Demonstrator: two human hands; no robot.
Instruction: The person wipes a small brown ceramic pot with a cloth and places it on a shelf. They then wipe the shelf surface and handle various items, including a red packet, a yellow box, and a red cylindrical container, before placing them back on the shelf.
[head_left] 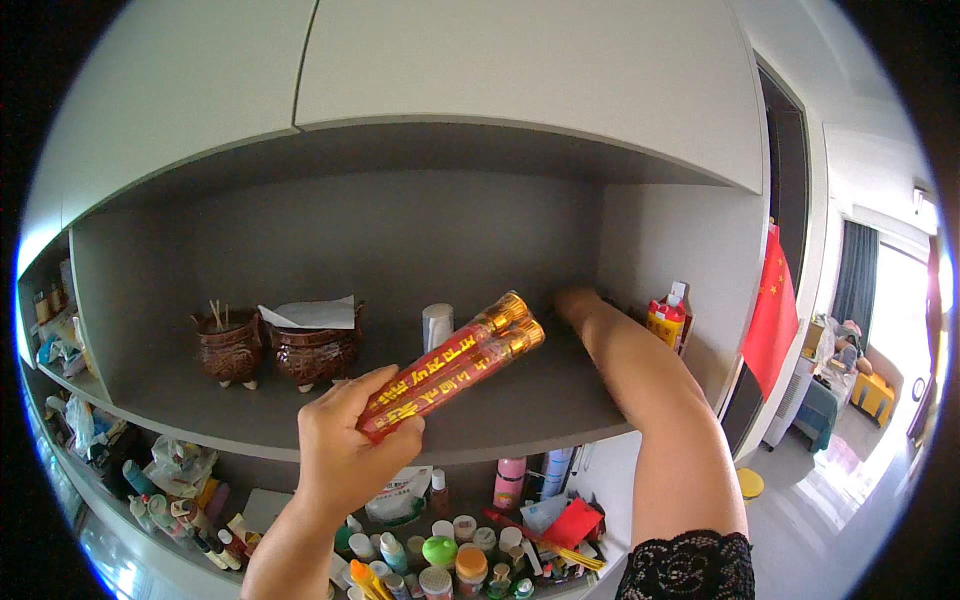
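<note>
My left hand (pixel 345 440) is closed around the lower ends of two red tubes (pixel 450 370) with gold lettering and gold ends. It holds them side by side, slanting up to the right, in front of the shelf. My right arm reaches into the back right corner of that grey shelf (pixel 480 400), and my right hand (pixel 575 302) is in shadow there. Its fingers, and anything in them, are hidden. Two brown glazed pots with small feet stand on the left: one pot (pixel 230 355) has thin sticks in it, the other pot (pixel 318 360) has white paper on top.
A white cylinder (pixel 437 326) stands behind the tubes. Beside my right forearm is a red and yellow box (pixel 667 318). A red flag (pixel 772 315) hangs at the cabinet's right edge. Below, a shelf is crowded with bottles and jars (pixel 470 566). White cabinet doors (pixel 520 70) close off the top.
</note>
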